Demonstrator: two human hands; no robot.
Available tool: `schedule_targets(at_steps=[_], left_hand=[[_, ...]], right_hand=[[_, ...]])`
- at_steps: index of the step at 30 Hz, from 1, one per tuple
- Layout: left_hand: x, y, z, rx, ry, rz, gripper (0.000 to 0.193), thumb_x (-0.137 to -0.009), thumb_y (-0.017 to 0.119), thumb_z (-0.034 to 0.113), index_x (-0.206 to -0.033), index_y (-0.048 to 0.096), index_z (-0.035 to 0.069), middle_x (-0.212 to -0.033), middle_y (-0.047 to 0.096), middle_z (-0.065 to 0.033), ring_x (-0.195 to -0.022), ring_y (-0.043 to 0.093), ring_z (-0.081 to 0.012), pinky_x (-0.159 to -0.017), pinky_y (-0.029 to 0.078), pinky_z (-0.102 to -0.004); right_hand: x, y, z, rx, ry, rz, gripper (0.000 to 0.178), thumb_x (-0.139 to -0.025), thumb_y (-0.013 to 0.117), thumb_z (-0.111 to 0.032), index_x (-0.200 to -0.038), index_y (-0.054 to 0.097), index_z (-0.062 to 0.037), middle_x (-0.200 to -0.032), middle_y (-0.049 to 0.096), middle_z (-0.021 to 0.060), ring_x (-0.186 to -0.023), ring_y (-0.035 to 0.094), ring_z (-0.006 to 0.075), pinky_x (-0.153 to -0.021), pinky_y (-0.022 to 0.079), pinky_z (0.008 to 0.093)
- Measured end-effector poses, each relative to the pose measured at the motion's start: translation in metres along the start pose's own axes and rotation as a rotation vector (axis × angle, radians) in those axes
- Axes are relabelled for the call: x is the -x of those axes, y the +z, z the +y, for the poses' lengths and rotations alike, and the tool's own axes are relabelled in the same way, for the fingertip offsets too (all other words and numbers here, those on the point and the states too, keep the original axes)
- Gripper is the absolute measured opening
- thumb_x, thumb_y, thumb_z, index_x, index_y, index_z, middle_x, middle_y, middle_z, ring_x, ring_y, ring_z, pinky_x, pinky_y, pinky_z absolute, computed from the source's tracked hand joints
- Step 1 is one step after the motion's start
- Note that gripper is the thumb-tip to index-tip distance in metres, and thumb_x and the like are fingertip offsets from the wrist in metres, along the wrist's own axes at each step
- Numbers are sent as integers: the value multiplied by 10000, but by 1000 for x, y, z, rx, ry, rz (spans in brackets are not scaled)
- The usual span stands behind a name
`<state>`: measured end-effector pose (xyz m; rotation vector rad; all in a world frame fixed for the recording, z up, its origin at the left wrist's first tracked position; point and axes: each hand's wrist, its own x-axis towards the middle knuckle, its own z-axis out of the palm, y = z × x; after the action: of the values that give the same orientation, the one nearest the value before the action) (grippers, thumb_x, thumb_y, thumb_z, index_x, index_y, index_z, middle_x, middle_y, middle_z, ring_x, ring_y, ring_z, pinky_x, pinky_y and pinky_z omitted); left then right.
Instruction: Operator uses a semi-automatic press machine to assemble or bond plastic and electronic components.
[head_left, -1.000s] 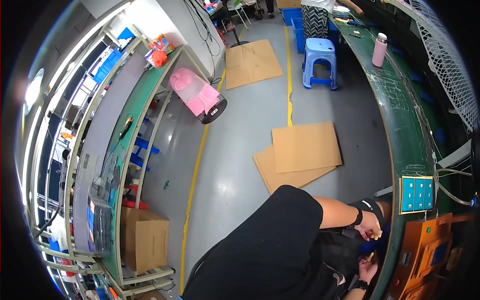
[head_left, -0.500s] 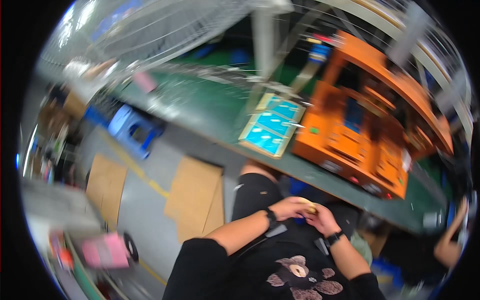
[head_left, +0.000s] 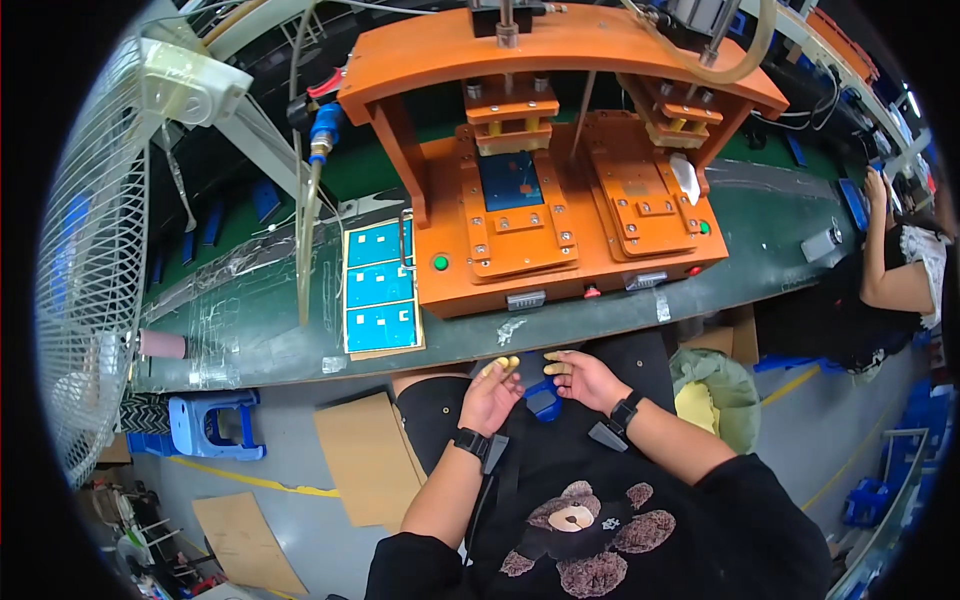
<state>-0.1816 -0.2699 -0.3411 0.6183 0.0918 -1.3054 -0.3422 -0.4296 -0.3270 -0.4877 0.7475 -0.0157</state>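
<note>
Both of my hands are above my lap, just short of the bench edge, with a gap between them. My left hand (head_left: 492, 396) has loosely bent fingers, held apart, with yellow covers on some fingertips; I see nothing in it. My right hand (head_left: 588, 383) faces it, fingers apart and also yellow-tipped, with nothing visible in it. Beyond them on the bench stands an orange two-station press (head_left: 470, 285). A dark blue panel (head_left: 512, 182) lies in its left station. Beside the press lies a shallow tray (head_left: 385, 352) of bright blue sheets (head_left: 382, 285).
A white fan (head_left: 95, 230) stands at the left, near a pink cylinder (head_left: 162, 345) on the green bench (head_left: 260, 345). A blue stool (head_left: 215, 425) and cardboard sheets (head_left: 360, 460) are on the floor. A lined bin (head_left: 735, 400) stands at my right; another person's arm (head_left: 880, 245) is farther right.
My view has swung right, bringing the press to the middle. My hands, earlier together at something yellowish, have moved apart.
</note>
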Motion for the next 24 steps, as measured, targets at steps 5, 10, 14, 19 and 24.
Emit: schedule_targets(at_steps=[5, 10, 14, 19, 24], left_hand=[[4, 4, 7, 26, 41, -9, 209, -974, 541, 261, -1087, 606, 98, -1061, 652, -21, -881, 572, -143, -786, 464, -336], [-2, 3, 9, 66, -11, 5, 215, -971, 542, 251, -1106, 598, 93, -1082, 649, -30, -901, 581, -161, -792, 466, -345], [-7, 1, 2, -46, -39, -6, 204, -962, 548, 214, -1123, 593, 99, -1139, 647, -50, -957, 597, -183, -810, 473, -357], [7, -11, 3, -135, -21, 14, 162, -947, 561, 122, -1101, 605, 100, -1148, 650, -62, -945, 604, -166, -793, 486, -339], [-5, -6, 0, -176, -48, 8, 161, -934, 604, 214, -1068, 617, 125, -1177, 644, -37, -917, 598, -162, -784, 491, -355]], right_hand=[[-6, 9, -2, 24, 10, -18, 261, -946, 532, -295, -1113, 592, -104, -937, 664, 12, -758, 565, 108, -696, 440, 275], [-12, -2, -2, -30, -2, 3, 253, -936, 541, -299, -1098, 586, -109, -948, 670, 26, -745, 566, 114, -693, 444, 279], [-11, -9, 1, -59, -19, 27, 253, -942, 530, -299, -1099, 578, -106, -949, 676, 36, -721, 575, 115, -671, 454, 279], [-26, -10, 14, -24, 20, 12, 215, -949, 532, -276, -1085, 580, -116, -943, 667, 19, -732, 578, 105, -664, 453, 260], [-19, -11, 8, 0, -17, 38, 242, -967, 518, -291, -1112, 560, -102, -898, 666, 13, -694, 574, 98, -613, 449, 248]])
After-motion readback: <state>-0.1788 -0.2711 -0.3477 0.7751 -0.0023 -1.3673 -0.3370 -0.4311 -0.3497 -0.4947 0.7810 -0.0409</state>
